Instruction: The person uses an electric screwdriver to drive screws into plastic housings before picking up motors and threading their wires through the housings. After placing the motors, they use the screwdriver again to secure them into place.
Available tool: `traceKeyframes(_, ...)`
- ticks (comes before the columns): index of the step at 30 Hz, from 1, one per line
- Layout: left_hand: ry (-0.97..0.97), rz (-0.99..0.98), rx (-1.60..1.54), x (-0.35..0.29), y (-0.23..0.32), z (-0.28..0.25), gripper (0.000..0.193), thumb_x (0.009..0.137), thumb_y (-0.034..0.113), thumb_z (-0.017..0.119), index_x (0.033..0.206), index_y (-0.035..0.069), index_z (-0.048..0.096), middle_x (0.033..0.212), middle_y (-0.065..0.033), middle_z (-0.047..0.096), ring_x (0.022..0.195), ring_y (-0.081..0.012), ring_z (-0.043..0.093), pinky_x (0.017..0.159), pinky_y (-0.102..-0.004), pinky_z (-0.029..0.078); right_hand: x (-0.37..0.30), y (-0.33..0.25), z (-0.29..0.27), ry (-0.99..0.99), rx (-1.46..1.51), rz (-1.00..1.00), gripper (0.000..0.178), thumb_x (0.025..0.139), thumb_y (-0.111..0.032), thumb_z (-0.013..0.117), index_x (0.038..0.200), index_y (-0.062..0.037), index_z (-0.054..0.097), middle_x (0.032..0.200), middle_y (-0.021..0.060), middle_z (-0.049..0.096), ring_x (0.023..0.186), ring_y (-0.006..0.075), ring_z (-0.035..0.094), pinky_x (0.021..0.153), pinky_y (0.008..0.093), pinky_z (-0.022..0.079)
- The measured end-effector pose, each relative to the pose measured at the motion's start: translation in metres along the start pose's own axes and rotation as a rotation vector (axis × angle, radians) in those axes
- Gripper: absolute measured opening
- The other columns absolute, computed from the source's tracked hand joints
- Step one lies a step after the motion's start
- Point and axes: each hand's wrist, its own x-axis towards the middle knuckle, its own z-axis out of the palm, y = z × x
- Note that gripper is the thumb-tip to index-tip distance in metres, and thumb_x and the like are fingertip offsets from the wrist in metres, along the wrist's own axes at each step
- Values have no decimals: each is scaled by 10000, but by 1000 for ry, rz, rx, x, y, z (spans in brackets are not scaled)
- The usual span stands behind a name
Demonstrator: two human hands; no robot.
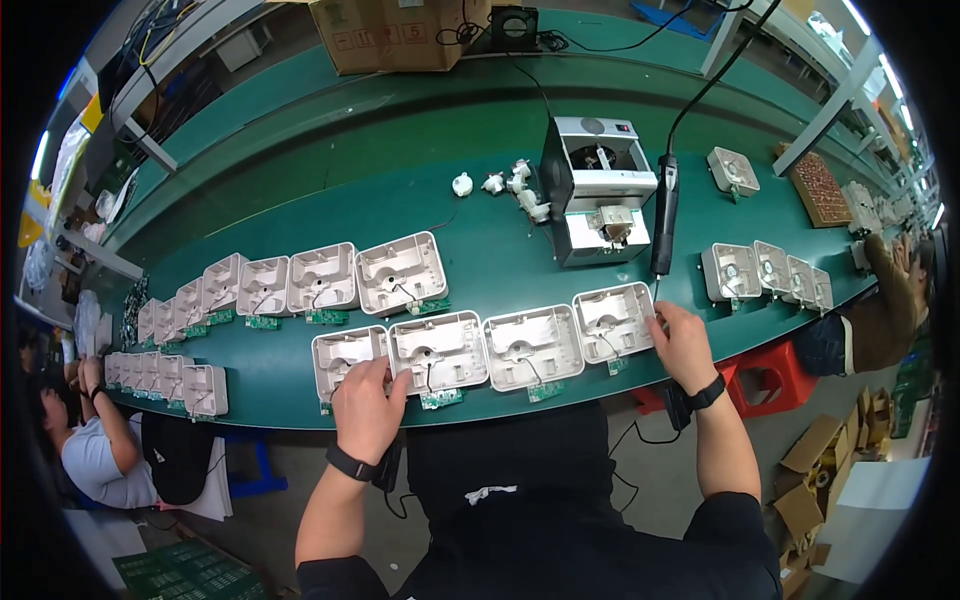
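Observation:
A front row of several white plastic housings lies open side up between my hands, each with a wire to a small green circuit board at its near edge. My left hand [368, 408] is at the leftmost housing [335, 350], fingers curled over its right side, thumb by the second housing [462, 345]. At the row's other end, my right hand [684, 345] has its fingers bent against the right wall of the rightmost housing [625, 312]. My palms hide the exact contact. A black electric screwdriver [666, 215] hangs just beyond my right hand.
A screw feeder machine [600, 190] stands behind the row, with small white parts [520, 180] beside it. More housings [322, 275] line the green bench at left, others [735, 272] at right. Co-workers sit at both ends. A red stool [775, 380] is at right.

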Motion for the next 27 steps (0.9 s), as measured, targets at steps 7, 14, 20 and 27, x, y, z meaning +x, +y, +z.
traceKeyframes(7,-12,388,51,130,41,-42,313,830,270,796,984,32,664,929,-132,663,916,-339,656,761,-457,533,81,-127,-70,58,-45,-421,175,920,-163,714,1026,-32,669,837,143,693,683,330,672,606,413,530)
traceKeyframes(14,-197,467,198,281,84,80,536,844,322,795,1286,104,585,1261,-191,591,1150,-372,614,969,-454,526,244,-159,4,-312,-540,-533,153,889,-181,670,965,-58,718,896,166,722,844,374,706,749,464,568)
traceKeyframes(20,-247,490,227,309,65,116,551,825,320,811,1302,147,595,1249,-198,604,1150,-406,627,959,-474,547,255,-176,66,-632,-851,-487,231,932,-170,605,1082,-88,760,1093,120,756,1041,300,728,863,404,581)
traceKeyframes(27,-399,194,-338,321,34,79,472,891,213,755,1329,153,591,1102,-152,690,957,-322,706,857,-419,595,258,-160,123,-548,-769,-218,266,968,-170,550,1101,-74,759,1176,145,733,1058,296,730,860,400,594)
